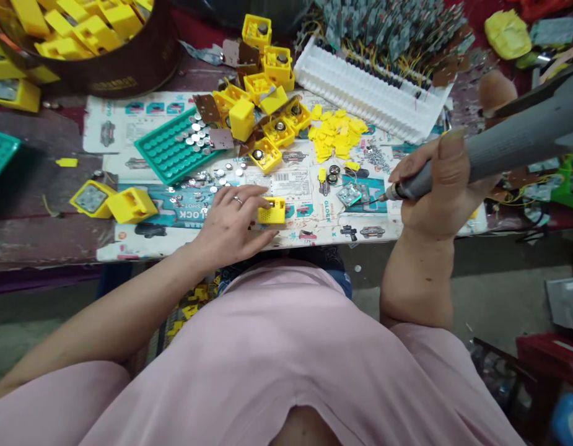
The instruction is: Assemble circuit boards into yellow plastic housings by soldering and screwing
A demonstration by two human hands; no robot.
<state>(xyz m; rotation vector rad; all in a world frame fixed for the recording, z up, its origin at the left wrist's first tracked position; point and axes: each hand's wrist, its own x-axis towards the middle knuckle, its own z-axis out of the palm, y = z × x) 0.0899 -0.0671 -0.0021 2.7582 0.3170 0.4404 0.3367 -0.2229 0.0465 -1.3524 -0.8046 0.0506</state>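
My left hand [235, 220] lies over the sheet with its fingers stretched and the thumb apart. Its fingertips reach the left edge of a small yellow plastic case [275, 210], partly covering it. My right hand [437, 183] is wrapped round a grey electric screwdriver [485, 148], whose bit points left and down. Near that tip lies a small circuit board [350, 194] with wires. Round black parts [333, 174] sit just behind the board, and a scatter of small screws [378, 159] lies to its right.
A teal tray [163, 148] with button cells stands behind my left hand. Yellow housings [265, 155] and a pile of yellow pieces [337, 135] lie beyond. A white rack [365, 93] of wired boards stands at the back. A brown tub [104, 71] holds yellow cases.
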